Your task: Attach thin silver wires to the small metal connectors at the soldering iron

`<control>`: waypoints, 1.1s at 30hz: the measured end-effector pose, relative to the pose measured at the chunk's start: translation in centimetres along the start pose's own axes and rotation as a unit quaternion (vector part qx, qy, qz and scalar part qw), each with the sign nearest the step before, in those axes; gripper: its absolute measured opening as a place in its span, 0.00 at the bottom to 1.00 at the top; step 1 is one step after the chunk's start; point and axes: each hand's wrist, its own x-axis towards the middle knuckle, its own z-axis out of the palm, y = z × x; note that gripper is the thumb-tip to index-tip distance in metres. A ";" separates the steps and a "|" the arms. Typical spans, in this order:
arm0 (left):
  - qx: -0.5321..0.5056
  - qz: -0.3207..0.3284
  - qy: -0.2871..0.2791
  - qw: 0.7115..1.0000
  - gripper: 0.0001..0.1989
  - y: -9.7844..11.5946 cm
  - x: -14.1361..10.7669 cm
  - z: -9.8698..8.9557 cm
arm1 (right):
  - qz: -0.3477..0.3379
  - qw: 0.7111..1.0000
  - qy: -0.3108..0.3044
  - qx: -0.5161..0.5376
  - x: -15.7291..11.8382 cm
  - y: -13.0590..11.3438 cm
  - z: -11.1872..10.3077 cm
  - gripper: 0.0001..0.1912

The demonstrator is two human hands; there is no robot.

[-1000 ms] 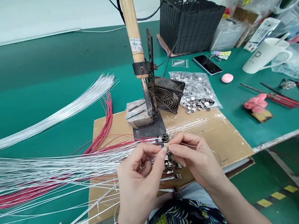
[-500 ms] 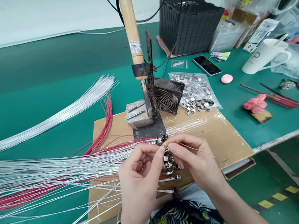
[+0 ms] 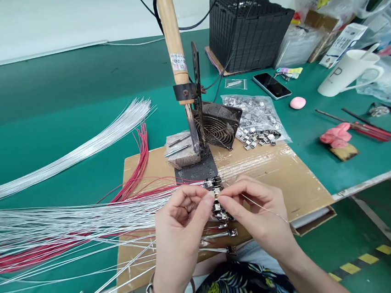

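Both hands meet above a row of small metal connectors point(image 3: 221, 214) at the front middle of a cardboard sheet point(image 3: 268, 181). My left hand point(image 3: 189, 221) is pinched at the row's left side; what lies between its fingertips is too small to name. My right hand point(image 3: 256, 205) pinches a thin solder wire point(image 3: 263, 208), which trails back over its fingers to the right. The fingertips of the two hands are close together. White wires point(image 3: 84, 217) run from the left under my left hand to the connectors, with red wires point(image 3: 133, 184) among them.
Behind the hands stands a wooden-handled soldering iron point(image 3: 173, 42) in its holder, beside a small black fan point(image 3: 217, 128). A bag of connectors point(image 3: 254, 113), a phone point(image 3: 272, 86) and a white mug point(image 3: 347, 72) are farther right. A black crate point(image 3: 247, 33) sits behind.
My hands have parted slightly at the fingertips, showing more of the connectors between them. The wire in my right hand lies straighter across the fingers.
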 end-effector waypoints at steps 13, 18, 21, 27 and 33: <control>0.028 -0.022 -0.042 0.999 0.05 0.7 -0.1 0.2 | -0.064 0.996 -0.001 -0.059 -0.1 -0.4 -0.8 0.09; 0.064 0.008 -0.020 0.998 0.05 1.2 -0.4 0.6 | 0.016 0.998 -0.047 0.050 0.2 0.4 -1.2 0.09; 0.091 0.031 -0.002 0.995 0.04 1.3 -0.6 0.8 | 0.068 0.991 -0.058 0.104 0.3 0.8 -1.3 0.07; 0.119 0.078 0.018 0.990 0.03 0.8 -1.1 1.1 | 0.115 0.982 -0.050 0.142 0.2 0.9 -1.0 0.04; 0.116 0.079 0.026 0.990 0.05 0.5 -1.3 1.4 | 0.149 0.968 -0.059 0.195 0.2 0.6 -0.7 0.06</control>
